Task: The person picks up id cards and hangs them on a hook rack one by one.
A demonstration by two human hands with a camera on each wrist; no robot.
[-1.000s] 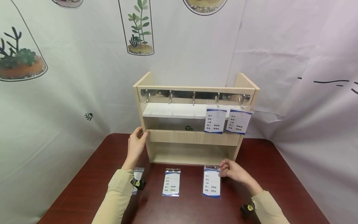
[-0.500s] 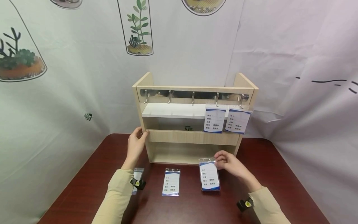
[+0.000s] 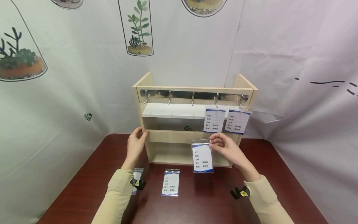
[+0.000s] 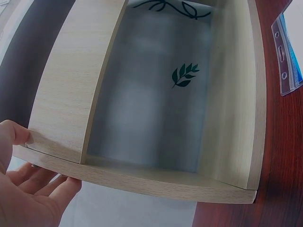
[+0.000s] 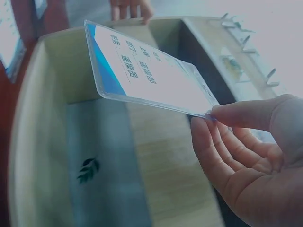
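Note:
My right hand point(image 3: 227, 150) pinches a name badge point(image 3: 202, 158) in a clear sleeve by its upper right corner. The badge hangs upright in front of the lower part of a wooden shelf point(image 3: 173, 137), off the table. In the right wrist view, thumb and index finger nip the sleeve's edge. My left hand point(image 3: 136, 144) grips the shelf's left side panel point(image 4: 142, 187), with the thumb on the front and the other fingers round the outer side. Two similar badges, a left one point(image 3: 214, 120) and a right one point(image 3: 237, 122), hang from the two right-hand hooks.
A metal strip point(image 3: 181, 94) with several hooks runs along the shelf's top. On the dark red table point(image 3: 193, 205) lie a badge point(image 3: 170, 183) in the middle and another badge point(image 3: 137, 175) partly behind my left forearm. A printed white cloth point(image 3: 190, 46) hangs behind.
My right hand has lifted the badge off the table, raising it up and slightly left to the shelf's lower front. The left hand has stayed on the side panel.

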